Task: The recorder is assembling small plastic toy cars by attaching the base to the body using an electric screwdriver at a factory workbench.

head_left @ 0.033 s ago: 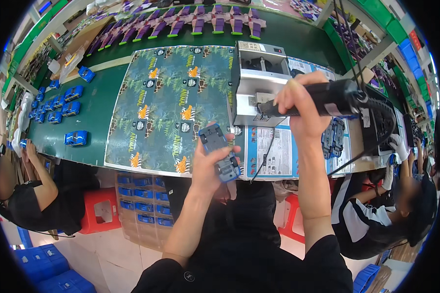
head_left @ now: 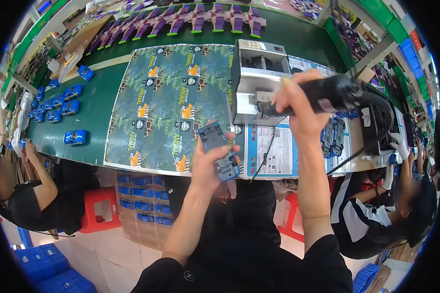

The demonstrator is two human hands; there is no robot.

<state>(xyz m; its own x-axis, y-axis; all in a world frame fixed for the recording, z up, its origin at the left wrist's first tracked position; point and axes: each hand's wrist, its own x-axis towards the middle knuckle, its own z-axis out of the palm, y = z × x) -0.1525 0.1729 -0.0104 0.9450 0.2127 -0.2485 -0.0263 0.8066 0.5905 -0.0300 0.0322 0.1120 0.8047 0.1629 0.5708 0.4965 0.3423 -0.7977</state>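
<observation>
In my left hand point(head_left: 206, 163) is a blue toy car point(head_left: 219, 152), its dark underside turned up and my thumb across it. The car is above the front edge of the printed sheet. My right hand point(head_left: 303, 105) is wrapped round a black electric screwdriver point(head_left: 327, 94), held almost level with its nose to the left. That nose is at the front of a silver screw feeder point(head_left: 260, 80); whether the bit touches it I cannot tell. To the right of my right forearm, more toy cars point(head_left: 333, 136) lie underside up on a printed sheet.
Several blue toy cars point(head_left: 69, 107) stand on the green table point(head_left: 95, 117) at left. Purple toy parts point(head_left: 198, 22) line the back. The screwdriver's black cable point(head_left: 364, 154) loops at right. A carton of cars point(head_left: 144, 198) sits below the table. Co-workers point(head_left: 386, 210) sit at both sides.
The screwdriver and my right hand have shifted slightly, with the nose still at the feeder. My left hand and the toy car stay nearly in place.
</observation>
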